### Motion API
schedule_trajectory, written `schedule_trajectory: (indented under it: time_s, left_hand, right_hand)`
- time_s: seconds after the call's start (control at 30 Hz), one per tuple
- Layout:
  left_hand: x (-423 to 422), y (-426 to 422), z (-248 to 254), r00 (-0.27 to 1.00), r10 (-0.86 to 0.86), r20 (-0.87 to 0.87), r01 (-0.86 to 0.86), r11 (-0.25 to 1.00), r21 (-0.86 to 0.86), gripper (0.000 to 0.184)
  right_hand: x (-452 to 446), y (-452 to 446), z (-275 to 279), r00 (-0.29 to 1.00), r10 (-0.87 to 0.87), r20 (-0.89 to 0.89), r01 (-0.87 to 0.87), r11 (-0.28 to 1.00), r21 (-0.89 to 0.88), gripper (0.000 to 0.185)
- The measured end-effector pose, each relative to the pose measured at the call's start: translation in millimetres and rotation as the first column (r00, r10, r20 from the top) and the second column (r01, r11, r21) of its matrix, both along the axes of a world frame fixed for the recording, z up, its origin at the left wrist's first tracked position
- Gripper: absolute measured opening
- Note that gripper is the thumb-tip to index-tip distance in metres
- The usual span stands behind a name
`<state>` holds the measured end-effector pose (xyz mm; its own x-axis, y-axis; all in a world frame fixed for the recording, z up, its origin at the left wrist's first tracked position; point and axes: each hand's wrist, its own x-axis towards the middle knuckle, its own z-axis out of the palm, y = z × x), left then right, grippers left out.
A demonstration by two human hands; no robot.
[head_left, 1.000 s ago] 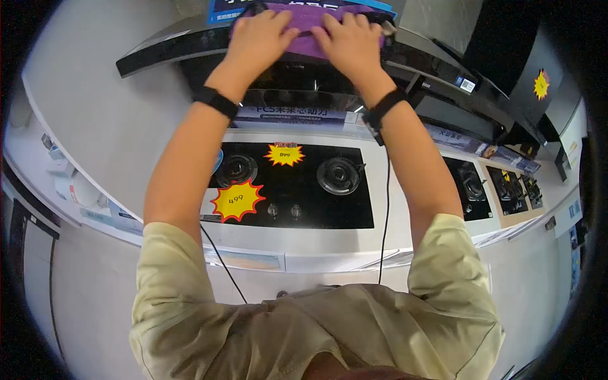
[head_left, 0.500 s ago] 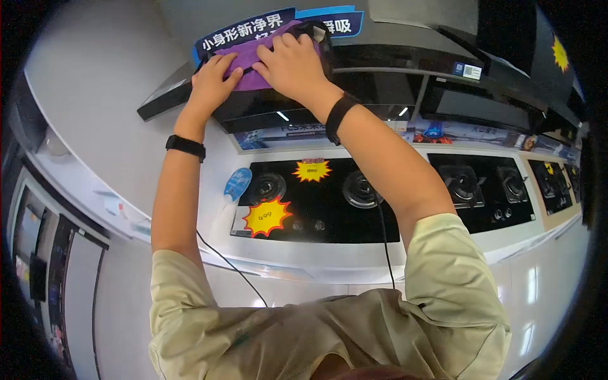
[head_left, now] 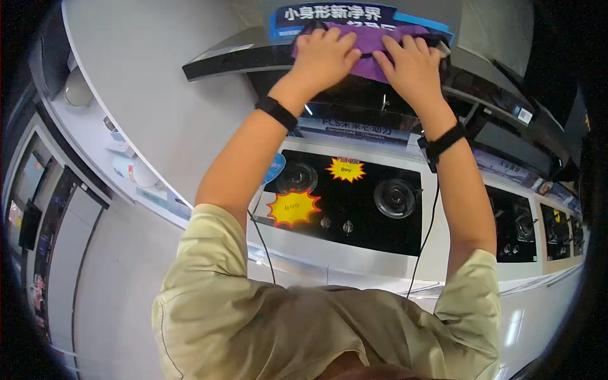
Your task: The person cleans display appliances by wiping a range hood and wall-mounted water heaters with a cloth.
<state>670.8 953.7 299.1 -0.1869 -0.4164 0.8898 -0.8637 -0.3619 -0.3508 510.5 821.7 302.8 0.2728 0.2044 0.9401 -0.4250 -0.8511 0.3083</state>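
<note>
your left hand (head_left: 320, 62) and right hand (head_left: 413, 68) lie on the purple cloth (head_left: 367, 41), fingers spread; whether either grips it, i cannot tell. the cloth is on the black range hood (head_left: 231, 62), before the blue sign (head_left: 332, 12), above the stove (head_left: 354, 206).

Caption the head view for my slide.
Left hand and right hand on purple cloth at range hood, above black cooktop.

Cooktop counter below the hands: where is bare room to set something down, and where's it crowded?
Bare: the white counter strip in front of the nearest cooktop; its glass between left burner and right burner, below the 899 tag, above the knobs. Crowded: its left end, with the 499 tag and blue tag; above, left hand and right hand on purple cloth.
</note>
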Motion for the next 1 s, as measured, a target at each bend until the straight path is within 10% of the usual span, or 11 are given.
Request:
schedule_trajectory:
  time_s: [0.17, 0.2, 0.3, 0.43, 1.0]
  left_hand:
    - [15.9, 8.6, -4.5, 0.995, -0.089, -0.041, 0.091, 0.995, 0.044, 0.039]
    - [18.4, 8.1, -5.7, 0.994, -0.104, -0.028, 0.105, 0.994, 0.035, 0.039]
    - [19.6, 8.3, -5.2, 0.993, -0.109, -0.033, 0.111, 0.993, 0.04, 0.039]
    - [2.0, 24.3, -0.3, 0.989, -0.126, -0.08, 0.132, 0.988, 0.078, 0.033]
    - [1.5, 14.4, -9.2, 0.986, -0.165, -0.032, 0.164, 0.986, -0.032, 0.03]
  right_hand:
    - [-9.3, 86.3, 5.3, 0.996, 0.086, 0.005, -0.086, 0.991, 0.098, 0.028]
    - [-16.9, 110.2, -0.8, 0.907, 0.386, -0.169, -0.333, 0.902, 0.275, 0.025]
    - [-53.9, 210.9, -0.8, 0.12, 0.991, -0.054, -0.575, 0.113, 0.81, 0.018]
    - [-69.8, 255.7, -7.4, -0.404, 0.905, 0.135, -0.375, -0.298, 0.878, 0.019]
    - [-102.3, 236.1, -36.3, -0.634, 0.758, 0.153, -0.276, -0.407, 0.87, 0.028]
